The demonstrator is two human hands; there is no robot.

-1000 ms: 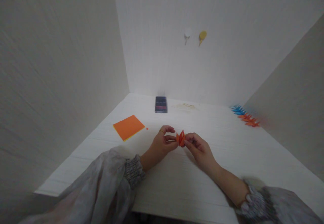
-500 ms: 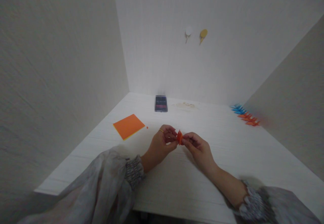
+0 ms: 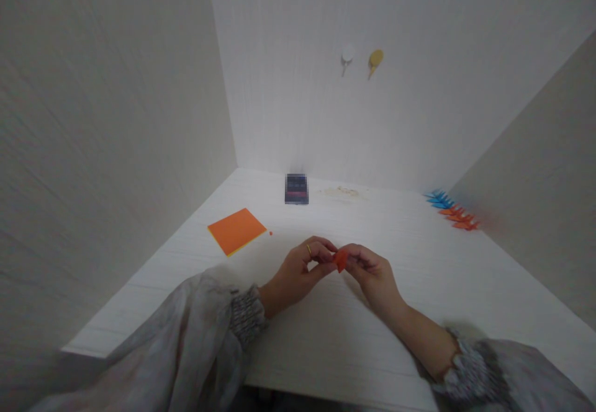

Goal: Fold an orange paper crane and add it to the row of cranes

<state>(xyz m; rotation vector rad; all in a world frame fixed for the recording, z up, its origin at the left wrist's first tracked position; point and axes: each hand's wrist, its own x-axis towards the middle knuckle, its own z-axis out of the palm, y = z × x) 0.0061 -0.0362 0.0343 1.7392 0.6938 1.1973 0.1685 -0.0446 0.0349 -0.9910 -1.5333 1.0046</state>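
Note:
A small folded piece of orange paper [image 3: 341,260] is pinched between my two hands, just above the white table. My left hand [image 3: 307,268], with a ring on one finger, grips its left side between thumb and fingers. On the other side, my right hand [image 3: 372,272] is closed on the paper's right edge. My fingertips hide part of the folds. To the left of my hands lies a stack of square orange paper [image 3: 237,232] with a yellow edge showing, and a tiny orange scrap [image 3: 270,233] sits at its corner.
A dark, pixelated flat object [image 3: 297,189] lies near the back wall. Folded paper figures, blue [image 3: 439,199] and orange [image 3: 460,218], stand in a row at the right wall. A white hook [image 3: 347,57] and a yellow hook [image 3: 375,59] are on the back wall.
The folded paper has turned from showing narrow, fanned layers to a broader face and shifted slightly right. My left hand has followed it to the right; the right hand stays on the paper.

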